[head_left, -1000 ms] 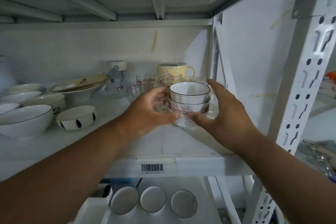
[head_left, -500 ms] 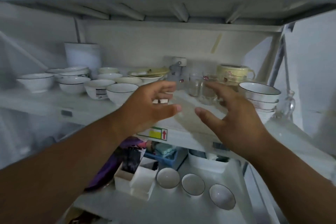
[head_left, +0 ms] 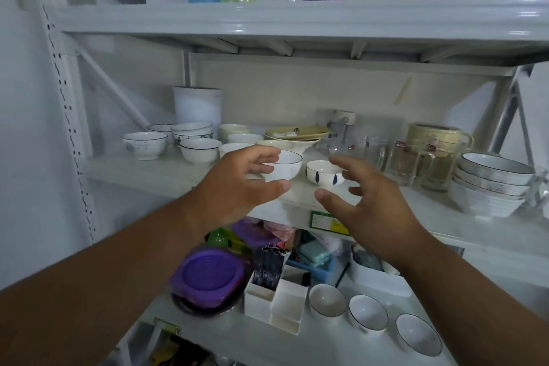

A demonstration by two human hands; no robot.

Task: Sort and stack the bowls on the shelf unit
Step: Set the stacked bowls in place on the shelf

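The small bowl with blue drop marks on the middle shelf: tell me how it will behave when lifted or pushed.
The small bowl with blue drop marks looks like glazed ceramic, so it is probably rigid, breakable and somewhat slippery in a grip. It sits upright on a narrow foot, so a push high on the wall might tip it; a low push would likely slide it. It stands near the shelf edge, so pushing it forward risks a fall.

A pale grey metal shelving unit (head_left: 297,19) fills the view, its perforated upright (head_left: 64,92) running down the left side with a diagonal brace (head_left: 110,88) behind it. A second upright (head_left: 505,116) stands at the far right. The back wall (head_left: 297,92) is plain white — a strip of yellowish tape (head_left: 403,90) adheres to it. Lighting is dim and even, with soft glare on the upper shelf edge.
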